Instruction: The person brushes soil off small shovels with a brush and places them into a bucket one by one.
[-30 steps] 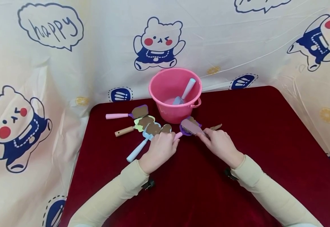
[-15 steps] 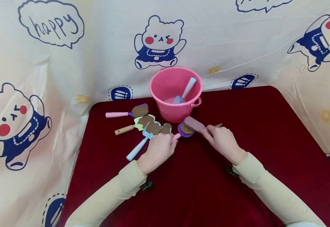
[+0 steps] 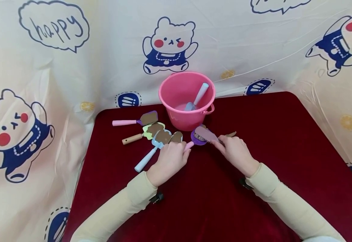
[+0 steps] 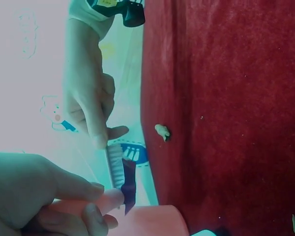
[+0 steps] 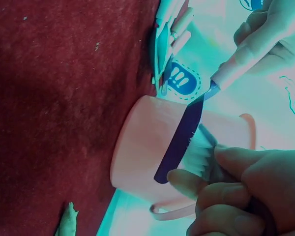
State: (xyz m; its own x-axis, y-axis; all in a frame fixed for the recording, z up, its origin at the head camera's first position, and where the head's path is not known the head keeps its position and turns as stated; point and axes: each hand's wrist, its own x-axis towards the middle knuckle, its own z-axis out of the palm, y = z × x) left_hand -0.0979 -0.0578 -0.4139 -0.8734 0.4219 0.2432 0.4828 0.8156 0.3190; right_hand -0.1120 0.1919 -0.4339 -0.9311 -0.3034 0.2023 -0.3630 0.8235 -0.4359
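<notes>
My left hand (image 3: 171,158) grips the pink handle (image 3: 189,146) of a toy shovel, whose purple-edged blade (image 3: 196,142) bears brown muck. In my right hand (image 3: 236,154) is a brush with a pinkish back (image 3: 206,133). Its pale bristles (image 5: 196,156) touch the blade's face in the right wrist view. Also seen in the left wrist view, the bristles (image 4: 117,164) lie against the purple blade (image 4: 129,184). The brush covers part of the blade, and my fingers hide most of both handles.
A pink bucket (image 3: 184,117) stands just behind, with a blue-handled shovel (image 3: 201,94) inside. Several muck-coated shovels lie left, including a pink-handled one (image 3: 124,122), a wooden-handled one (image 3: 133,138) and a blue-handled one (image 3: 145,159). A brown lump (image 3: 232,134) lies right on the red cloth (image 3: 284,141).
The brush first shifted up and right, baring more brown on the blade, then came back left with its bristles showing again. The left hand still holds the shovel in about the same place.
</notes>
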